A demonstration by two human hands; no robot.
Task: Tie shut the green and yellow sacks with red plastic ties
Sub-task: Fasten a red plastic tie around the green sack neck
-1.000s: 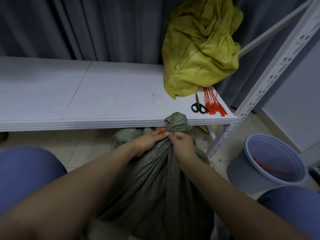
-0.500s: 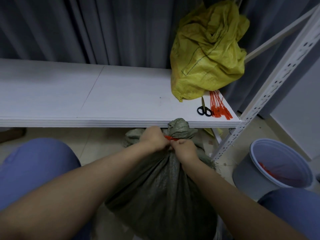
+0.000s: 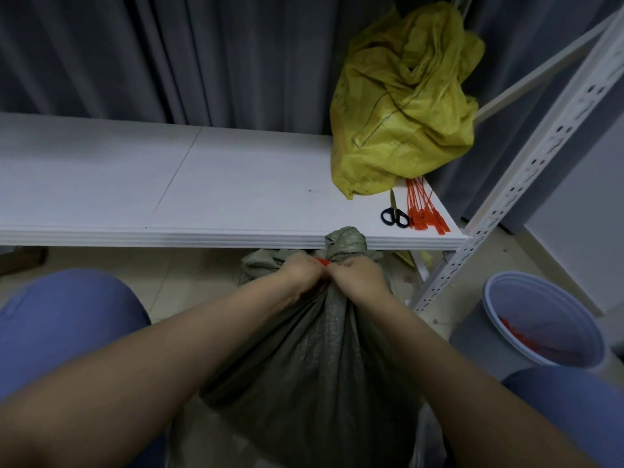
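A: We noted the green sack (image 3: 314, 366) on the floor between our knees. Its bunched neck rose just to the front edge of the shelf (image 3: 236, 184).

B: Grip?

A: Both were closed tight. Left hand (image 3: 300, 273) and right hand (image 3: 358, 275) met knuckle to knuckle at the neck, pinching the red tie (image 3: 322, 262). Only a sliver of it showed.

B: Room to move?

A: The shelf board ran wide to the left. The yellow sack (image 3: 401, 106) sat at its right end, with scissors (image 3: 394, 214) and spare ties (image 3: 423, 211) near the front edge. The upright post (image 3: 526, 170) and bucket (image 3: 499, 332) stood to the right.

B: Against half a second before?

A: Our hands stayed at the neck but had drawn closer, and less tie showed.
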